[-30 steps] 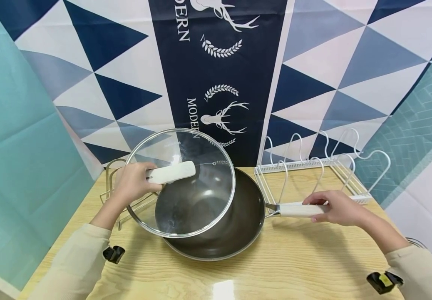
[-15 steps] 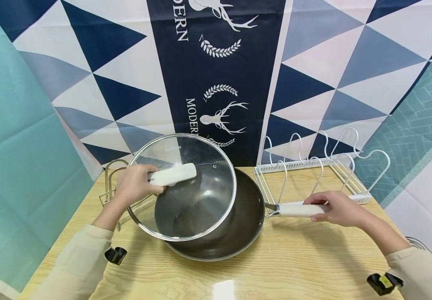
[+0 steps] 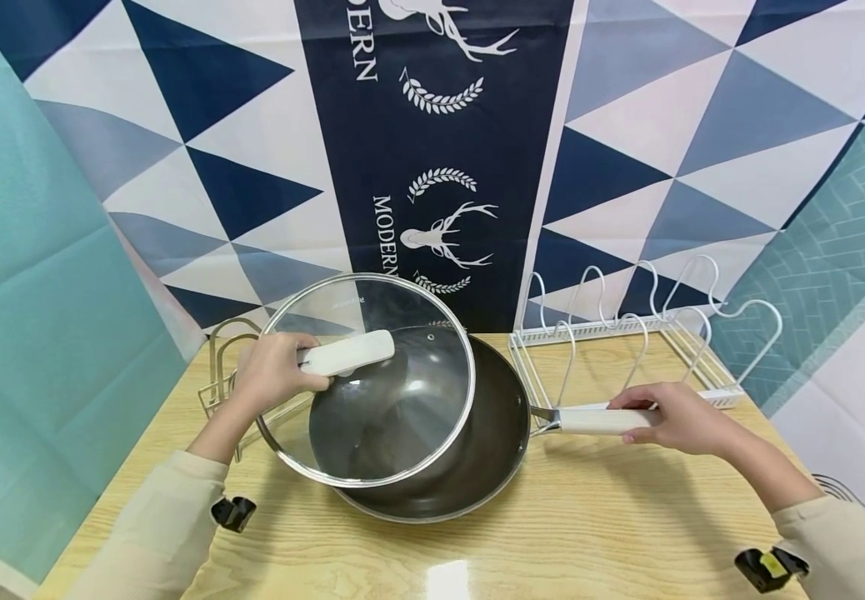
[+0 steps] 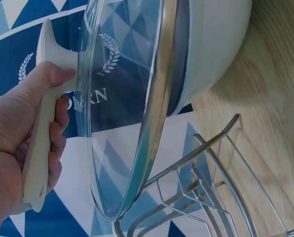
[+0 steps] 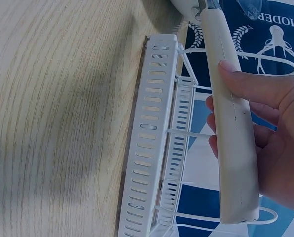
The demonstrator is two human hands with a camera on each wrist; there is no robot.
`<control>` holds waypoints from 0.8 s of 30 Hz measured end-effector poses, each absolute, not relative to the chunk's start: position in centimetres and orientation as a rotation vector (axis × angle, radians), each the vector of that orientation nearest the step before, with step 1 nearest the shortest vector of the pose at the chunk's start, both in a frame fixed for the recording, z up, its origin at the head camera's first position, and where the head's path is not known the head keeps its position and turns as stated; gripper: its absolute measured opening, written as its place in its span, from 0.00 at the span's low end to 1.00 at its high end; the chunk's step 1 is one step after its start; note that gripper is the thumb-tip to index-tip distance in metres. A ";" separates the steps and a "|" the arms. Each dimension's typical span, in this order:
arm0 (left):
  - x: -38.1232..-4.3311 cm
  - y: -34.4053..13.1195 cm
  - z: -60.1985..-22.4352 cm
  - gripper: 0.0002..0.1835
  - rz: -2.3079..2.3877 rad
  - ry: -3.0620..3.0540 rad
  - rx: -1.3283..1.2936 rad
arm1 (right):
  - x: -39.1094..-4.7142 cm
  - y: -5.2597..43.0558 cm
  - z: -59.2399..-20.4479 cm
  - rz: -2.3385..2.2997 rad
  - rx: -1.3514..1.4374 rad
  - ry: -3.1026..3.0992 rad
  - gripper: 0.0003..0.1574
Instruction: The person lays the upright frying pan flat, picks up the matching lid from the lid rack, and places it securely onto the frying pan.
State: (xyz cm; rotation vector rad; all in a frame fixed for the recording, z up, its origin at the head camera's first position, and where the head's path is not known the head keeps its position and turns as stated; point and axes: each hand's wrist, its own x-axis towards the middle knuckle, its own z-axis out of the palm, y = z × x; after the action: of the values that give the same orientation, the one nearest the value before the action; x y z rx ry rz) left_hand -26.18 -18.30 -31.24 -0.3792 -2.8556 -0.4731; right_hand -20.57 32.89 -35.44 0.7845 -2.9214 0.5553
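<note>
A dark-lined frying pan with a pale outer wall stands on the wooden table. Its cream handle points right, and my right hand grips it near the end, fingers curled round it. My left hand grips the cream handle of a round glass lid with a steel rim. The lid is tilted and covers the left part of the pan in the head view. In the left wrist view its rim looks close to the pan's edge; I cannot tell whether they touch.
Behind the pan handle stands a white wire rack with several upright loops. A metal wire rack sits at the left, partly hidden behind the left hand and lid. A patterned cloth hangs at the back edge of the table.
The left hand and the lid have come slightly lower and a little to the right, toward the pan. The right hand and the pan stay where they were.
</note>
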 end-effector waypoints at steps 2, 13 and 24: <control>-26.1 -18.2 -31.3 0.25 -0.468 -2.865 -0.378 | -20.6 33.0 -35.5 0.567 0.797 -2.908 0.20; -25.9 -17.9 -31.7 0.24 -0.453 -2.874 -0.397 | -20.5 33.1 -35.7 0.583 0.851 -2.851 0.20; -25.9 -17.4 -31.5 0.21 -0.495 -2.857 -0.433 | -20.6 33.0 -35.6 0.580 0.833 -2.869 0.20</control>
State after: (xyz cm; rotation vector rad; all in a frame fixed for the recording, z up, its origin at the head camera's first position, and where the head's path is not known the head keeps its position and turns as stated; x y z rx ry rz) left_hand -25.89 -17.45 -31.49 -0.4330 -2.8566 -0.4946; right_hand -20.65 32.97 -35.64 0.8333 -2.8689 0.5797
